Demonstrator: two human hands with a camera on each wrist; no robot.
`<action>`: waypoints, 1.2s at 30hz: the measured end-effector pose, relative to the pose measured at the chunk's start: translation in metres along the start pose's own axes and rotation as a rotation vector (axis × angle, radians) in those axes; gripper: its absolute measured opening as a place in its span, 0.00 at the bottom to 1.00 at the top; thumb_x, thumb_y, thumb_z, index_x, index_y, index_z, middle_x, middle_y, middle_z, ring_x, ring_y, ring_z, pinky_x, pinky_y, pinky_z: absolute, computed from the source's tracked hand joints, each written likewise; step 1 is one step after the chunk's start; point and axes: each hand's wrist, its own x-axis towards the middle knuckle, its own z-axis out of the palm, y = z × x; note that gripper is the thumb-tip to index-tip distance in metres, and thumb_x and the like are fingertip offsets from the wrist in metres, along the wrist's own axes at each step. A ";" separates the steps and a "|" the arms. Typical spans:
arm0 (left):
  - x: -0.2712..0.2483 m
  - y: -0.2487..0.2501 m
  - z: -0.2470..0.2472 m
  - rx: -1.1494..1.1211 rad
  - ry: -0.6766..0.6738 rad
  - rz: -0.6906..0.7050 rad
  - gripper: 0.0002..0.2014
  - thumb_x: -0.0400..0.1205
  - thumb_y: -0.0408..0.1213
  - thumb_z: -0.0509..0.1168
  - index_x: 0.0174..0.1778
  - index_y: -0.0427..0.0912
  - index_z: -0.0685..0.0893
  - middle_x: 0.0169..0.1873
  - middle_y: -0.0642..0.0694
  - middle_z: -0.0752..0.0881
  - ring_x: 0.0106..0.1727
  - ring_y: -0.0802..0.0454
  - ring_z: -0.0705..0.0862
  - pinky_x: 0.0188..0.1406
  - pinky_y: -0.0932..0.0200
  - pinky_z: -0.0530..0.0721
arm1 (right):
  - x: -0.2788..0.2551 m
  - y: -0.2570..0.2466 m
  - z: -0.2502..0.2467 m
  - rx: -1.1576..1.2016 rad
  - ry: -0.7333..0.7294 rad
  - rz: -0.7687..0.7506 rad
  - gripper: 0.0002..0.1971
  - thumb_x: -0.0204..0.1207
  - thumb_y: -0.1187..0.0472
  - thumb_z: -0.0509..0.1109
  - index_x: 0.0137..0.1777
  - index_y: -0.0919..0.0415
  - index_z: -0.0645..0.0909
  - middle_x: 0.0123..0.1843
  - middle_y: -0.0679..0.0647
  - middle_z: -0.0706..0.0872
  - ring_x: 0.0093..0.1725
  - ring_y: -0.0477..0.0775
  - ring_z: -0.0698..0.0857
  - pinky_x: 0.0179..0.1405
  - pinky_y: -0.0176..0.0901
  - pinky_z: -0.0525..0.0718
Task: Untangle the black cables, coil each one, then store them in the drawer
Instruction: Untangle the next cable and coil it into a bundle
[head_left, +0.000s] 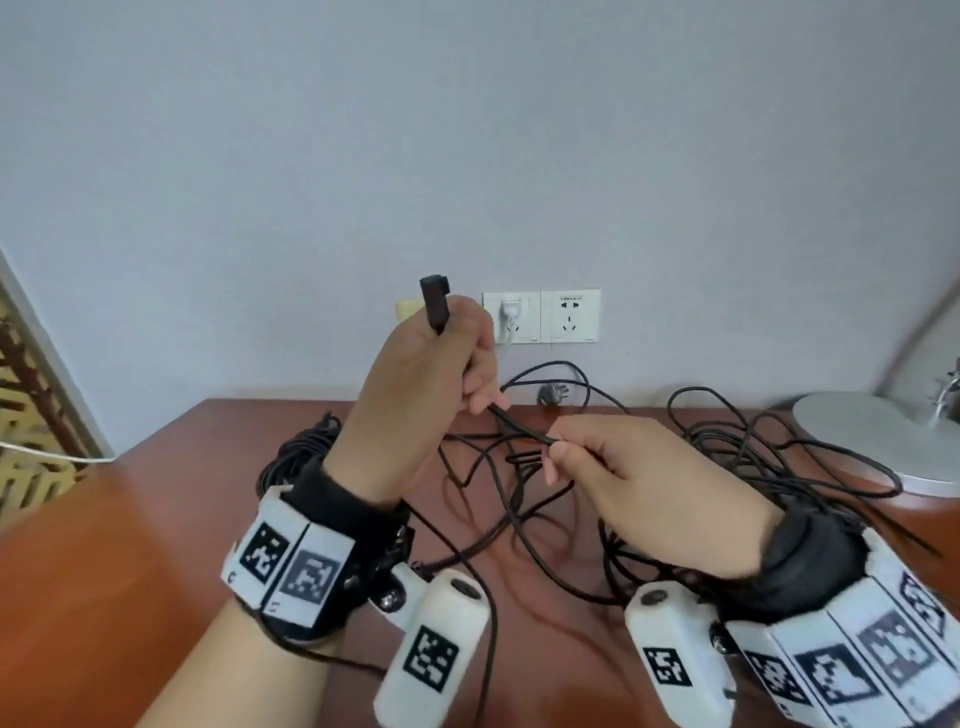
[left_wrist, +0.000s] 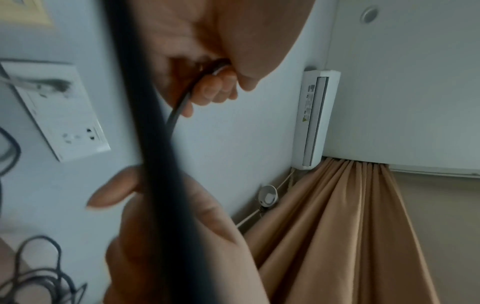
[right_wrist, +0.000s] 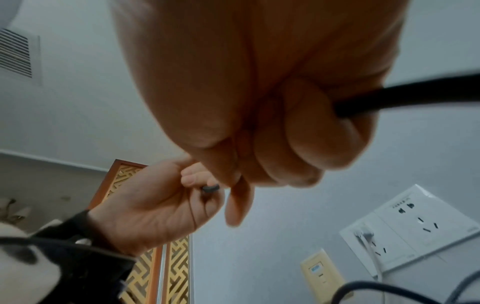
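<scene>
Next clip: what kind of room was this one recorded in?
Probably a bedroom or hotel-style room. A reddish wooden desk stands against a plain wall with wall sockets, a wall-mounted air conditioner hangs above tan curtains, and a lamp base sits on the desk.

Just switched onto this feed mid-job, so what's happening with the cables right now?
A person is working one black cable free above the wooden table. The left hand grips it near its connector end, which sticks up above the fist. The right hand pinches the same cable a little further along. A loose tangle of cables lies on the table; a bundle sits behind the left wrist. No drawer is visible.
</scene>
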 end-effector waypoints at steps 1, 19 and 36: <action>0.003 -0.005 -0.002 0.061 -0.015 -0.009 0.16 0.91 0.43 0.53 0.39 0.41 0.74 0.22 0.51 0.67 0.24 0.52 0.68 0.37 0.53 0.81 | 0.001 -0.001 0.002 -0.015 -0.032 -0.004 0.13 0.84 0.53 0.58 0.40 0.49 0.80 0.32 0.46 0.83 0.37 0.42 0.81 0.43 0.38 0.78; -0.015 -0.021 -0.001 0.208 -0.182 -0.215 0.17 0.91 0.48 0.48 0.45 0.41 0.74 0.27 0.47 0.73 0.28 0.48 0.70 0.37 0.52 0.74 | 0.000 -0.029 0.032 0.203 -0.415 0.178 0.23 0.74 0.34 0.59 0.39 0.49 0.88 0.16 0.46 0.70 0.17 0.45 0.70 0.23 0.33 0.71; -0.021 0.006 -0.001 -0.409 -0.177 -0.453 0.14 0.90 0.46 0.54 0.41 0.44 0.75 0.25 0.52 0.70 0.24 0.57 0.66 0.29 0.61 0.66 | -0.003 -0.031 0.061 0.012 -0.376 0.050 0.21 0.76 0.33 0.61 0.42 0.51 0.79 0.30 0.46 0.79 0.31 0.44 0.77 0.35 0.42 0.76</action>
